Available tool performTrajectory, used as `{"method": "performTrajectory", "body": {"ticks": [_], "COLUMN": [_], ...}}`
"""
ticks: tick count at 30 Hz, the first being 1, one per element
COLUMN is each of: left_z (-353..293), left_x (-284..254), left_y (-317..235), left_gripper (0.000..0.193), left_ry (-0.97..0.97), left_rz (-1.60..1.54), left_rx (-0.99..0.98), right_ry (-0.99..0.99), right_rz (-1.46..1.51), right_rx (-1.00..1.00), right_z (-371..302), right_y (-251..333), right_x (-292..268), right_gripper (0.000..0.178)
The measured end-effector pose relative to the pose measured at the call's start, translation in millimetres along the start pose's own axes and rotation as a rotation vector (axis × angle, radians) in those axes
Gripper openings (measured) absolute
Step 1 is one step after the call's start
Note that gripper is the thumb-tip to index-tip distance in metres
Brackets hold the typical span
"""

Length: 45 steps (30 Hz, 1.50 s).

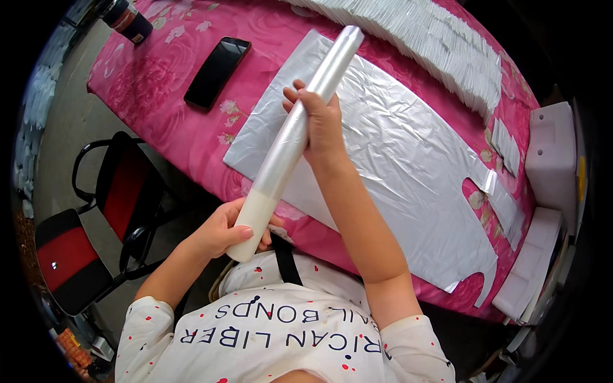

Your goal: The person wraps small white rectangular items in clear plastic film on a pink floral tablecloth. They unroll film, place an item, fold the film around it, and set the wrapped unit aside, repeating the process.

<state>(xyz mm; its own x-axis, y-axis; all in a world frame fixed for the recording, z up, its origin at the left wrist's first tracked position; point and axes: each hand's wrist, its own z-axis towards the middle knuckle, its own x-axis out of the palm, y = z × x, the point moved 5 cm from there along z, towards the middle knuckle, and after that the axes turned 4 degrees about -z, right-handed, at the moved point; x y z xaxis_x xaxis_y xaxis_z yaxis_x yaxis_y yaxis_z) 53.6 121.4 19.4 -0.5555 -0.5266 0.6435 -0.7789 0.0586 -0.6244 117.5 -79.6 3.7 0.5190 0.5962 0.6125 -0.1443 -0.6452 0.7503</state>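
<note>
A long roll of clear plastic film (pixel 281 159) slants up across the middle of the view, its lower end whiter and smoother than the rest. My left hand (pixel 233 230) is closed round that near end. Higher up, my right hand (pixel 316 118) grips the roll, thumb over the top and fingers curled at its far side. Beneath it a stack of thin, silvery-white plastic bags (pixel 396 159) lies spread on the table, with cut-out handle shapes toward the right. The roll is held above the bags' left part.
A pink flowered cloth (pixel 153 76) covers the table. On it are a black phone (pixel 218 72), a dark cup (pixel 124 20) and long rows of folded white bundles (pixel 434 48). White plastic boxes (pixel 552 153) stand at the right edge. A red-and-black chair (pixel 70 258) is at left.
</note>
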Motion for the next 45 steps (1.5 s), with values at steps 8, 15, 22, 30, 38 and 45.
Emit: {"method": "performTrajectory", "body": {"ticks": [8, 15, 22, 30, 38, 45], "left_z": [33.3, 50.0, 29.9, 19.9, 20.2, 4.1], "left_x": [33.1, 41.2, 40.1, 39.0, 34.5, 11.9], "left_y": [14.1, 56.4, 81.5, 87.2, 81.8, 69.9], "left_gripper": [0.064, 0.053, 0.076, 0.079, 0.079, 0.069], "left_ry": [0.008, -0.007, 0.172, 0.107, 0.143, 0.292], "left_rz": [0.327, 0.514, 0.088, -0.053, -0.010, 0.270], "left_rx": [-0.059, -0.211, -0.642, -0.695, -0.698, -0.923], "right_ry": [-0.142, -0.280, -0.444, -0.030, -0.201, -0.737], "right_rz": [-0.046, -0.167, -0.484, -0.910, -1.048, -1.285], "right_rx": [-0.096, -0.089, -0.270, 0.119, -0.088, -0.240], "right_z": [-63.9, -97.8, -88.3, -101.1, -95.0, -122.7], "right_y": [65.9, 58.6, 146.9, 147.7, 170.3, 279.3], "right_x": [-47.9, -107.9, -237.6, -223.6, -258.3, -401.2], "right_gripper": [0.054, 0.044, 0.043, 0.019, 0.019, 0.021]}}
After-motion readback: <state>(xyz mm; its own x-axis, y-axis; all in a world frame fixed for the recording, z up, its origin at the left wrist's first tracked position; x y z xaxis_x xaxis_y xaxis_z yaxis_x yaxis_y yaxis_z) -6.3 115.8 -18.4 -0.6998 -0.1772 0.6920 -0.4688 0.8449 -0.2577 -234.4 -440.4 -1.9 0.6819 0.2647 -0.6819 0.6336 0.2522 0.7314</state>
